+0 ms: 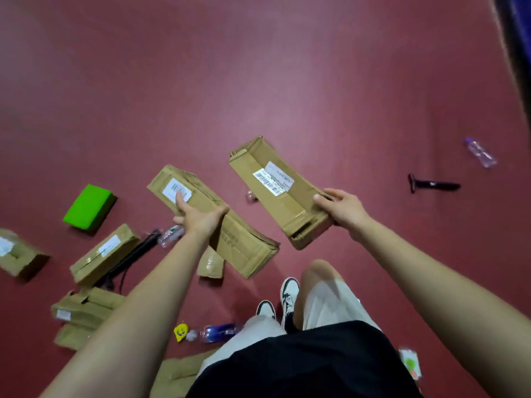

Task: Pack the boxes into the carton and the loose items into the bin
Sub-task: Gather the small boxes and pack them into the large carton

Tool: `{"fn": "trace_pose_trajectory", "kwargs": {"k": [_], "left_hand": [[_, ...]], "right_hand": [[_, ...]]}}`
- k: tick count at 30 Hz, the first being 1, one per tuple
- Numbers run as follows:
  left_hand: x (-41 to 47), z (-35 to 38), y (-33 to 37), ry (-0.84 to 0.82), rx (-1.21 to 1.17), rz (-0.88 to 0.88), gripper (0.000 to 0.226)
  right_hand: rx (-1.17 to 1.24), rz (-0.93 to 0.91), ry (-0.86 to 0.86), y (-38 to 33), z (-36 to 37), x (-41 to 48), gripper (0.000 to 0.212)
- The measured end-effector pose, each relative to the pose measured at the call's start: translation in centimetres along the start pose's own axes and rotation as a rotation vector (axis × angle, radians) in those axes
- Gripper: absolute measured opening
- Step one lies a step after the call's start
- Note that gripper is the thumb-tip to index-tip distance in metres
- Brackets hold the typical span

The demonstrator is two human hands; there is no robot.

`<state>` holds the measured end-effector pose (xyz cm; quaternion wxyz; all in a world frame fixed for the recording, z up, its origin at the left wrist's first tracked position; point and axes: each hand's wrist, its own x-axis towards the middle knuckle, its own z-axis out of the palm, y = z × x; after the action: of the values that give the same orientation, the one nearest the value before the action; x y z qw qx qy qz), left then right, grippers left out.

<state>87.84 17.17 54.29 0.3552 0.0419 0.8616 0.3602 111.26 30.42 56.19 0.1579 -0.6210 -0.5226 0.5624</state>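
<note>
— Well, what have you got hold of?

— My left hand [198,216] grips a long, crumpled brown cardboard box with a square white label [230,237]. My thumb stretches across its top face, my forefinger lies by the label, and the other fingers curl round its left edge. I hold it up in front of me, over the dark red floor [287,81].

— And the other hand?

— My right hand [342,208] clasps the near end of a second long brown cardboard box with a barcode sticker [275,191], thumb on top and fingers wrapped round the end. That box is raised too. It slants away toward the upper left, apart from the first one.

— What lies about on the floor?

— To my left is a bright green rectangular block [89,208]. Near it are a slim brown box with a white label [105,254], a squat brown box at the far left edge [20,255] and a torn brown box nearer me [83,308]. Something thin and black [135,254] lies against the slim one, too blurred to tell what it is. A small clear plastic bottle [171,235] shows just beside my left wrist. By my white shoes [288,291] a blue-labelled clear bottle [215,333] lies beside a small yellow item [181,331]. Off to the right, well apart, are a clear bottle with a blue cap [479,153] and a black-handled tool [434,185].
</note>
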Motion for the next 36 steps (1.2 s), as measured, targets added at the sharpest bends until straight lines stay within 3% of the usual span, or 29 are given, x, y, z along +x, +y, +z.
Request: {"fn": "trace_pose_trajectory", "kwargs": {"k": [10, 19, 26, 36], "left_hand": [[-9.2, 10.8, 2.7, -0.413, 0.221, 0.272, 0.113], [-19.5, 16.0, 1.4, -0.579, 0.303, 0.417, 0.109], [-29.5, 18.1, -6.8, -0.598, 0.302, 0.4, 0.107], [-49.1, 20.7, -21.5, -0.785, 0.466, 0.515, 0.105]], "right_hand": [[0.277, 0.216, 0.461, 11.3, -11.8, -9.4, 0.053], [0.375, 0.307, 0.665, 20.4, -18.7, -20.9, 0.05], [0.38, 0.296, 0.775, 29.0, -23.1, -31.3, 0.052], [0.704, 0.384, 0.992, 44.4, -26.0, -50.4, 0.049]]}}
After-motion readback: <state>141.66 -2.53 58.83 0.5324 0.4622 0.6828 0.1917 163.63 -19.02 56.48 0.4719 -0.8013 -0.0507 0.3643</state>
